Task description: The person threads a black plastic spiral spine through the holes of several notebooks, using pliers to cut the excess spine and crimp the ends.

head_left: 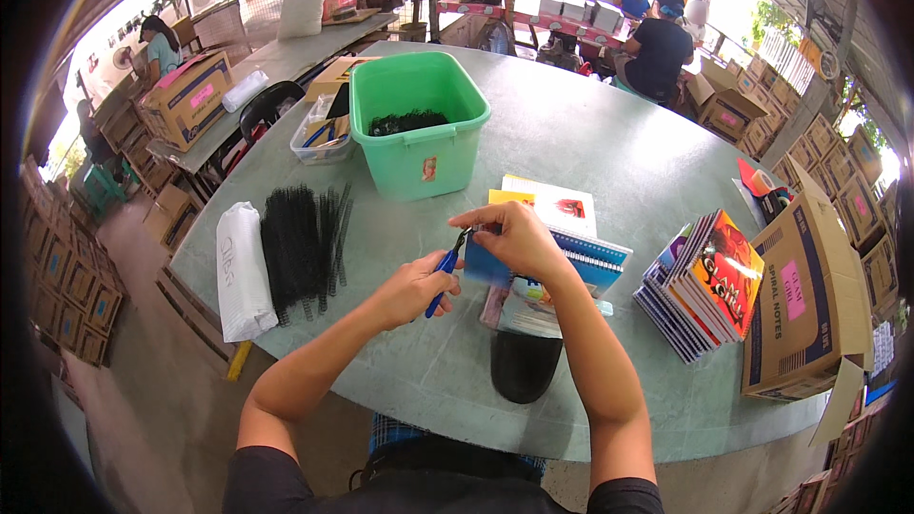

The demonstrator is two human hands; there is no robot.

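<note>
My left hand [419,287] is closed around the blue handles of a pair of pliers [444,266], whose jaws point up toward my right hand. My right hand [519,236] is bent over the jaws with thumb and fingertips pinched together. What sits between those fingertips is too small to make out. Under and behind the right hand is a blue spiral notebook [595,255], its coil along the upper edge and its left part blurred. More notebooks [552,205] lie just behind it. A clear plastic-wrapped item [531,314] and a black rounded object [526,368] are below the right wrist.
Left of my hands lie black plastic coils [303,243] and a white wrapped roll [244,271]. A green bin [419,157] with black pieces and a clear tool tray [319,141] stand behind. Stacked spiral notebooks [700,286] and an open carton [809,295] are right. People sit farther off.
</note>
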